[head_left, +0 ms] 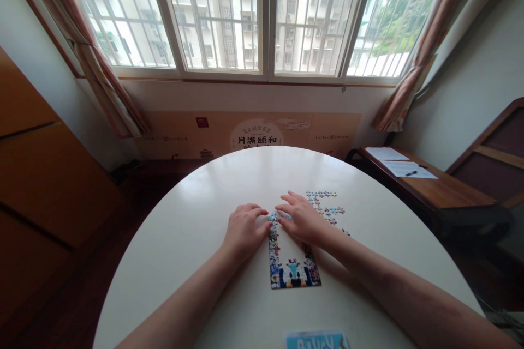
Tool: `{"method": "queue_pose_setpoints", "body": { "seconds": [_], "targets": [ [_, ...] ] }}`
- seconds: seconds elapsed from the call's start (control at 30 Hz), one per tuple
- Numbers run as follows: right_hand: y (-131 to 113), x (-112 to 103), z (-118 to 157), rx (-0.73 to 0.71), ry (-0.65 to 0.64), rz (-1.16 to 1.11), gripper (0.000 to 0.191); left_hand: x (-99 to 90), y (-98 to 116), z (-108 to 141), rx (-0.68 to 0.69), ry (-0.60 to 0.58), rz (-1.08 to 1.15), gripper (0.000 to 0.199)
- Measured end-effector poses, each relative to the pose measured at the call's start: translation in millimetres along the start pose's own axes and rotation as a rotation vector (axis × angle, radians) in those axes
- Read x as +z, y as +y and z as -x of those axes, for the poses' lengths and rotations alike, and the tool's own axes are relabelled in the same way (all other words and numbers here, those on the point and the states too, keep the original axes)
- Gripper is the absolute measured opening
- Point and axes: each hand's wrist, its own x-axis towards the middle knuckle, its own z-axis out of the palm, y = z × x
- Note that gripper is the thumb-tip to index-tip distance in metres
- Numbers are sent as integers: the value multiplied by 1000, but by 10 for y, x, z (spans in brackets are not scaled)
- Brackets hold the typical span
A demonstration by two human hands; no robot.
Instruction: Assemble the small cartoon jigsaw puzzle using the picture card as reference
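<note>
A partly assembled jigsaw puzzle (295,282) lies on the white round table, its frame joined around a bare middle and a blue cartoon face along the near edge. My left hand (246,228) rests at its upper left corner, with thumb and forefinger apart and touching the edge pieces. Over the far edge reaches my right hand (303,219), fingers spread, covering the upper right of the puzzle. Whether a small piece sits under its fingertips is hidden. Loose jigsaw pieces (336,211) are scattered just beyond and right of my right hand.
The round table (172,262) fills the foreground. At its near edge is a blue box or card (317,340), partly cut off. To the right, a wooden side table (458,188) holds papers (403,169) and a pen, with a chair (491,142) behind. Windows and curtains stand ahead.
</note>
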Motion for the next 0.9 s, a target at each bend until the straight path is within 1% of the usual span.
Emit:
{"method": "queue_pose_setpoints", "body": {
  "seconds": [0.13, 0.3, 0.47, 0.63, 0.77, 0.9],
  "targets": [
    [-17, 2, -36, 20, -42, 0, 33, 1, 18, 4, -3, -23, -45, 18],
    [2, -3, -129, -16, -74, -15, 29, -10, 31, 14, -13, -35, -49, 16],
    [35, -28, -252, -47, -120, -136, 23, -14, 40, 11, -22, -44, -46, 16],
    [19, -107, -330, -55, -109, -244, 14, -24, 42, 6, -20, -51, -47, 17],
    [47, -214, -336, -25, -75, -357, 10, -15, 38, 19, -20, -58, -47, 17],
    [128, -322, -260, 80, -71, -683, 26, 11, 18, 14, -33, -36, -10, 19]
  ]
}}
